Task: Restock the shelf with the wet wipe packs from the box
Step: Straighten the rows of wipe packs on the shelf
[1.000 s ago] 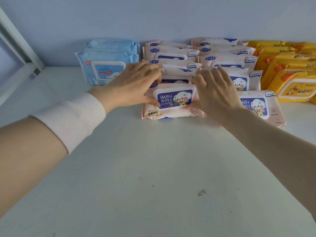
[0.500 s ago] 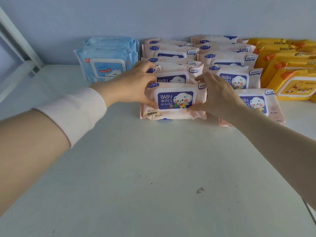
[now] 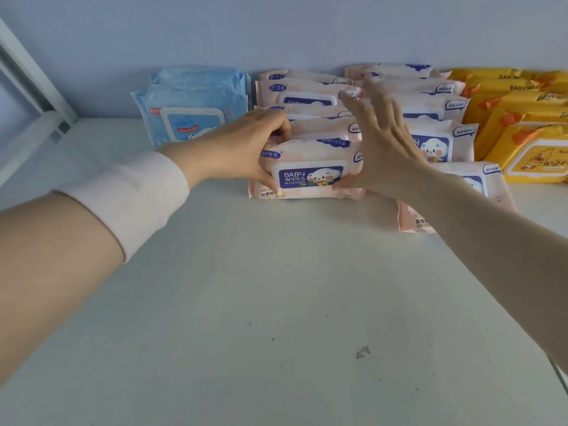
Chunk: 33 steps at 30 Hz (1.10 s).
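Right now I am looking down at a white shelf (image 3: 276, 302) with wet wipe packs lined up along its back edge, against a pale blue wall (image 3: 276, 32). My left hand (image 3: 233, 149) is gripping the left end of the front pink pack (image 3: 310, 170), with the thumb lying low on the pack's front face and the fingers curling over its top edge. My right hand (image 3: 390, 149) is spread wide, fingers fanning upward, and its thumb is touching the right end of that same pack near the lower corner; I cannot tell whether the palm is pressing on anything. This front pink pack is leaning back against the column of pink packs (image 3: 307, 96) behind it, its printed lid facing me. Just beside it on the right, a second pink column (image 3: 436, 142) is running back toward the wall, and the nearest pack of that column (image 3: 479, 186) is lying flatter, partly hidden under my right forearm. Two blue packs (image 3: 193, 112) are standing to the left of the pink ones, near the back edge. Yellow packs (image 3: 534, 149) are filling the shelf's back right corner. A white sleeve cuff (image 3: 129, 198) is wrapping my left wrist. A white frame (image 3: 33, 87) is rising at the shelf's left edge.
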Tool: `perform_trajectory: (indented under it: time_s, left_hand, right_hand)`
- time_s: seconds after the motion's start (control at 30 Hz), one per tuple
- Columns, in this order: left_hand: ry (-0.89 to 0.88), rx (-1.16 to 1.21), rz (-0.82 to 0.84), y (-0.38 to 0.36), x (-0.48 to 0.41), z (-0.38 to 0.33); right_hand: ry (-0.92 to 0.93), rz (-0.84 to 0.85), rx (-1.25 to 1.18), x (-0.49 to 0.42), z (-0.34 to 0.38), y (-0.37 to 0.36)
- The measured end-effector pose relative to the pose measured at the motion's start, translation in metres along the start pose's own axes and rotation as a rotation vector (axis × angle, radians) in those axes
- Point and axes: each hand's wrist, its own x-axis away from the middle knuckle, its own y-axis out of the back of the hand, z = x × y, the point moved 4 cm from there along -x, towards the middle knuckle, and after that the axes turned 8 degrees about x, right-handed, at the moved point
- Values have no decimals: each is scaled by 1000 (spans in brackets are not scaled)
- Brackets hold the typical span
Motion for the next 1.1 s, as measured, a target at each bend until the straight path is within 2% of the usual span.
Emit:
perform_trajectory:
  time_s: [0.07,0.23,0.37,0.4,0.47,0.53,0.57,0.63,0.83,0.93,1.1]
  left_hand:
    - [32,28,23,-1,0,-1]
    - [26,-106,3,0,-4,1]
    - [55,-98,70,0,-13,1]
    - [78,-54,96,2,-15,1]
    - [167,183,125,11,-20,4]
    - [229,424,86,24,-31,6]
    - [234,439,38,30,-38,8]
    - [247,315,-19,34,-54,13]
    - [280,-17,80,18,-90,25]
    - [307,-11,130,14,-97,30]
    - [200,1,154,13,-101,26]
  right_hand:
    - [-15,94,3,-5,-4,-1]
    - [-13,120,59,-3,-5,-1]
    - [-47,165,18,-6,-7,-2]
    - [-64,168,-8,-7,-7,-2]
    - [-93,160,-50,-6,-8,-1]
    - [-106,150,-60,-6,-7,-1]
    - [-110,153,-59,-5,-7,0]
    - [-113,160,-60,-5,-6,1]
    - [-117,152,-62,-2,-5,3]
    - [-123,158,-47,-2,-4,3]
    - [-138,170,-23,-6,-4,3]
